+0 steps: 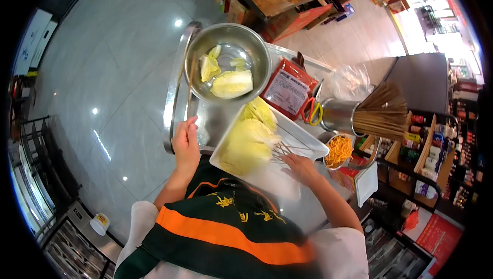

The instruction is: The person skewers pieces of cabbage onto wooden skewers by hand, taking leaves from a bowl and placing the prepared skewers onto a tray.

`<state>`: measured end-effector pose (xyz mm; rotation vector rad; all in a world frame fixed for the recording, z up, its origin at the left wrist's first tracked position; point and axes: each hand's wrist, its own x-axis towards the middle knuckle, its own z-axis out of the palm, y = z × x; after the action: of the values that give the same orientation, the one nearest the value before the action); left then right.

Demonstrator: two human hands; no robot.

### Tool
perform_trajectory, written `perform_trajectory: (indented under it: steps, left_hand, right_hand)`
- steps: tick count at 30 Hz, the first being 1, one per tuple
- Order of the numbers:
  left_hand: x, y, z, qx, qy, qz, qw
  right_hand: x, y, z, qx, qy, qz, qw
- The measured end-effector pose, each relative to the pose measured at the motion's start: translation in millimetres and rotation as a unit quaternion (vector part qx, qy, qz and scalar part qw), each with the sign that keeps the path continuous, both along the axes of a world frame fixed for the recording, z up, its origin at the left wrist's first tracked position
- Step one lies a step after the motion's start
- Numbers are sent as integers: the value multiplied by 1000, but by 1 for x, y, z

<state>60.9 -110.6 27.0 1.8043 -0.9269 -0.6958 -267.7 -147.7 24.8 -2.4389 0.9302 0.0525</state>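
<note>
Two bare hands here, well apart: the left hand (186, 145) is pinched around a thin brown stick (190, 94), the right hand (302, 168) touches thin wooden skewers (281, 150), can't tell if it's gripping. Pale yellow-green cabbage leaves (246, 143) sit in a white rectangular tray (294, 131) beside a round steel bowl (262, 68) on the metal worktop (209, 125).

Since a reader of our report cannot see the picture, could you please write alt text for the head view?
A person's right hand touches thin sticks beside leafy cabbage in a white tray, while the left hand seems to hold another thin stick. A metal bowl with cabbage pieces and a metal container of skewers are near the tray.
</note>
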Motion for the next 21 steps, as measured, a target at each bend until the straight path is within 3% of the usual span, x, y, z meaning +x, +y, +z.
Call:
perform_trajectory:
  steps: [3,6,7,8,11,13,14,16,17,19,20,21]
  left_hand:
    - [5,3,-7,5,-8,2,1000]
    - [2,1,-14,-12,-11,15,1000]
    - [0,-3,-16,-18,-1,13,1000]
    - [-1,-6,-16,-23,8,12,1000]
    - [-5,-18,-18,-8,13,10,1000]
    - [-7,-26,-22,-10,12,16,1000]
    - [-7,-29,-24,-8,29,14,999]
    - [-5,-36,-24,-6,50,18,999]
    - [-4,-38,-26,-4,54,17,998]
    - [-5,-42,-29,-4,63,24,998]
    - [-4,-46,-31,-25,44,23,998]
    - [-4,-49,-32,-45,23,20,999]
  right_hand:
    - [23,-34,31,-40,-2,6,999]
    - [76,-88,33,-85,-131,-61,986]
    - [97,-108,22,-103,-180,-59,977]
    - [115,-129,5,-52,-154,-51,985]
    - [166,-169,-49,-55,-179,-17,982]
    - [184,-180,-74,-106,-19,43,993]
    - [189,-184,-79,-106,-21,49,993]
    - [196,-192,-83,-3,101,82,992]
    - [196,-195,-87,-4,104,88,991]
    - [197,-199,-90,41,18,-87,995]
    - [198,-203,-92,66,59,-152,984]
    - [198,-205,-92,64,61,-145,985]
